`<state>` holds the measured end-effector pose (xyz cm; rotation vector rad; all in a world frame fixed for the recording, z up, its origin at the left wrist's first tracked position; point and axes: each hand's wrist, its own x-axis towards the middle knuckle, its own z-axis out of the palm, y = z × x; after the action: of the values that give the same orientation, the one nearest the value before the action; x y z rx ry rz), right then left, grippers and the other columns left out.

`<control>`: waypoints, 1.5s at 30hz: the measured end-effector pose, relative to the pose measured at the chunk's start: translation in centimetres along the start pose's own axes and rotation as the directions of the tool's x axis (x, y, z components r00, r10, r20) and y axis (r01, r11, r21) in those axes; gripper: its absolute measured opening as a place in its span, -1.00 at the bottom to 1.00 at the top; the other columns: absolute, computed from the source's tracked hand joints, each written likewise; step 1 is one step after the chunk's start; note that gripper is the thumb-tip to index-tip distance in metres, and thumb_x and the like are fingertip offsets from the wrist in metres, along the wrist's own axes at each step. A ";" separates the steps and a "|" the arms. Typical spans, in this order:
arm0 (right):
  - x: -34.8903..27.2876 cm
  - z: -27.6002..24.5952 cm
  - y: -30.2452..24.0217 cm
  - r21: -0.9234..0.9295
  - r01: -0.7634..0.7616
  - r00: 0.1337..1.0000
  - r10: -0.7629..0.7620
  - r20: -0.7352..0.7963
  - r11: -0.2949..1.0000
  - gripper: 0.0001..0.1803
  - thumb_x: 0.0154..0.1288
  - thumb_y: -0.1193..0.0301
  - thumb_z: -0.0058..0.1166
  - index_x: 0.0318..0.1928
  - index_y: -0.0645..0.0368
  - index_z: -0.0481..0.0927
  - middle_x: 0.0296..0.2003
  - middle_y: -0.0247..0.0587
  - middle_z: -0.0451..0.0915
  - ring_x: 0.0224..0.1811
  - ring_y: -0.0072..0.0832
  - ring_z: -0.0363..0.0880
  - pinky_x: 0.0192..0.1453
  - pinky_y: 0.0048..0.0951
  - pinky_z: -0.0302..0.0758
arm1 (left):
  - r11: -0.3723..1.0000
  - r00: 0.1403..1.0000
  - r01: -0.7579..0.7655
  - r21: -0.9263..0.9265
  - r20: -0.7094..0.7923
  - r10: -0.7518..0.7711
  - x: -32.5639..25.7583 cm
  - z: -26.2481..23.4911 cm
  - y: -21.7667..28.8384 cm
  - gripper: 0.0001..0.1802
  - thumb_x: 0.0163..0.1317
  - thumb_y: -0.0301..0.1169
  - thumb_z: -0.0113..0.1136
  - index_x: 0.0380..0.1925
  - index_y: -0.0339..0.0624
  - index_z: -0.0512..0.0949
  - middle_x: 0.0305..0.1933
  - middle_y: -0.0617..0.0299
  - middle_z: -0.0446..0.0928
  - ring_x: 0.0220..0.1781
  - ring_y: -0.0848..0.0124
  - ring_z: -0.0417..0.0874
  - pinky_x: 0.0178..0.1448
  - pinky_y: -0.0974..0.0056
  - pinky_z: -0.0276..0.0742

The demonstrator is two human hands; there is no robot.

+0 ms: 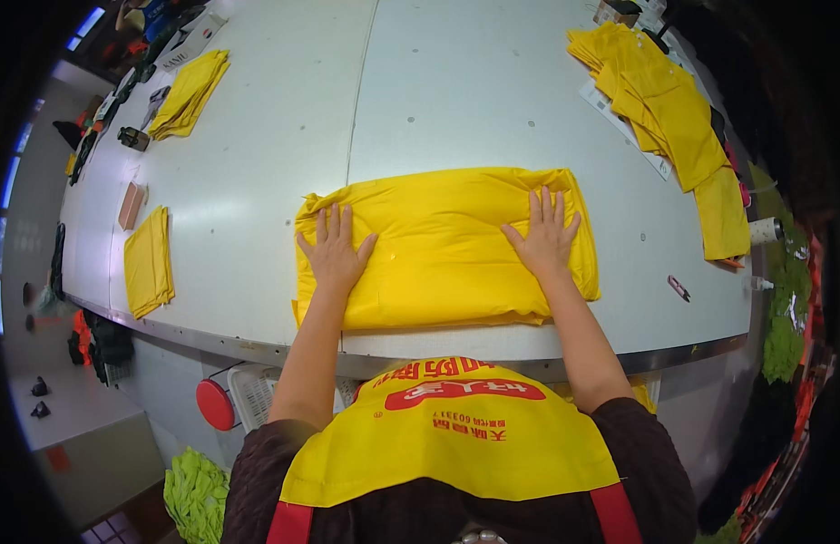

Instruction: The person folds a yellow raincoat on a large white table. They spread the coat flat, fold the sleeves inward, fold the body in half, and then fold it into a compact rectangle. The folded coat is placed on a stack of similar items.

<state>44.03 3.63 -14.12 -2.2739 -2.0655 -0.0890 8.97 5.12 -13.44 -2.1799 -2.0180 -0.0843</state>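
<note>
A large folded bundle of yellow fabric (438, 263) lies flat across the near middle of the table, its surface creased. My left hand (334, 254) rests palm down on its left part, fingers spread and pointing away from me. On the right part, my right hand (545, 238) lies the same way, thumb out to the side. Both hands press on the cloth without gripping it. The bundle's near edge sits a little back from the table's front edge.
The pale table (456, 100) holds folded yellow cloths (148, 263) at the left, another stack (191, 95) farther back, and a long yellow pile (660, 109) at the right. Small thread snips (678, 288) lie near right. A red round stool (215, 404) stands below.
</note>
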 end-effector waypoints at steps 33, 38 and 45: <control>-6.2 1.1 -10.5 0.148 -0.233 0.902 -0.156 0.403 -0.961 -0.57 0.35 0.29 -0.07 0.15 0.23 0.32 0.08 -0.19 0.41 0.08 -0.46 0.42 0.08 -0.40 0.42 | 0.788 0.872 -0.428 -0.443 0.028 0.490 0.4 -7.5 19.0 -0.11 0.05 0.27 -0.01 0.32 0.05 0.15 0.40 -0.04 0.03 0.45 0.01 -0.07 0.21 -0.45 -0.20; -6.5 -0.1 -10.0 0.208 -0.213 0.865 -0.086 0.494 -0.955 -0.59 0.35 0.28 -0.06 0.13 0.20 0.35 0.04 -0.22 0.43 0.02 -0.47 0.45 0.02 -0.40 0.46 | 0.784 0.831 -0.387 -0.486 0.184 0.525 2.4 -6.4 20.1 -0.12 0.07 0.30 -0.07 0.32 0.06 0.16 0.40 -0.04 0.05 0.45 0.03 -0.04 0.23 -0.45 -0.20; -13.1 -4.9 1.3 0.805 -0.496 0.677 -0.436 0.593 0.325 -0.75 0.30 0.27 0.00 -0.23 0.21 0.55 -0.32 -0.31 0.58 -0.26 -0.60 0.51 -0.21 -0.58 0.48 | 0.811 0.886 -0.448 -0.375 -0.064 0.460 1.0 -3.0 20.4 -0.15 0.09 0.29 -0.10 0.30 0.04 0.19 0.38 -0.03 0.09 0.44 0.05 -0.01 0.23 -0.47 -0.23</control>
<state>44.03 -9.94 -10.40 -1.4930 -1.3819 1.8801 29.57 4.17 -12.04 -2.8632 -1.5241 -0.4144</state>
